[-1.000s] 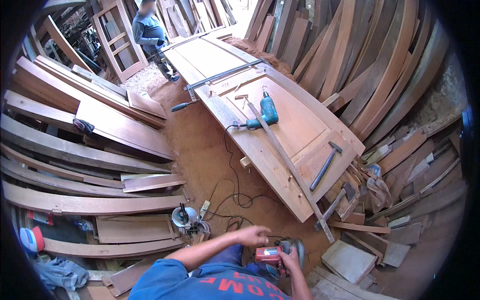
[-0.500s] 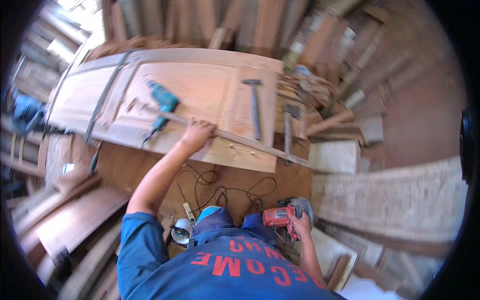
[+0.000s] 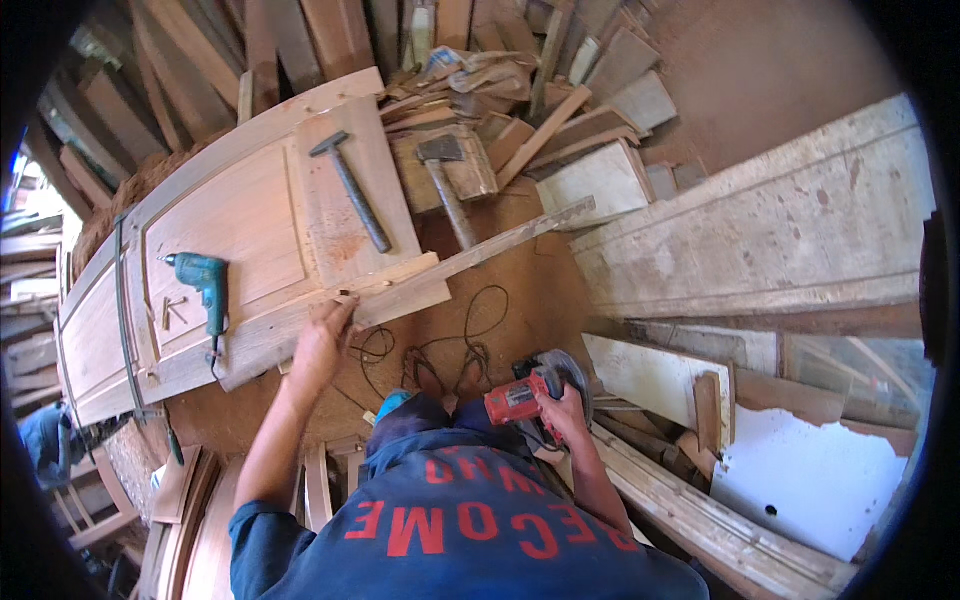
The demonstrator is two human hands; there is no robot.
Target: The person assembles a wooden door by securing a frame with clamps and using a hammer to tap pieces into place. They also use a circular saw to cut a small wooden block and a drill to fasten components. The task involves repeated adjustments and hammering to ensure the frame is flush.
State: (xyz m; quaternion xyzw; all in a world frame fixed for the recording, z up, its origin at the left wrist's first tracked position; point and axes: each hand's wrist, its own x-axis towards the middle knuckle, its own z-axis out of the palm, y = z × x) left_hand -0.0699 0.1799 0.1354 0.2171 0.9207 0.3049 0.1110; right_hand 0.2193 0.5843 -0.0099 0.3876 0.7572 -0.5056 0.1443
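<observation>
Wooden door panel (image 3: 240, 215) fills most of the shot, lying flat on the sawdust floor. Across its lower edge sits a long wood strip (image 3: 470, 258), and my left hand (image 3: 322, 340) is pressed flat on it, fingers together. Teal drill (image 3: 205, 285) and a hammer (image 3: 350, 190) rest on the door. Right hand (image 3: 563, 412) grips the red circular saw (image 3: 530, 392) by my knees.

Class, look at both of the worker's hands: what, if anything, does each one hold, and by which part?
The right hand grips a red circular saw by its body or handle. The left hand rests on a long wooden strip near its middle; whether it grips it cannot be told.
</observation>
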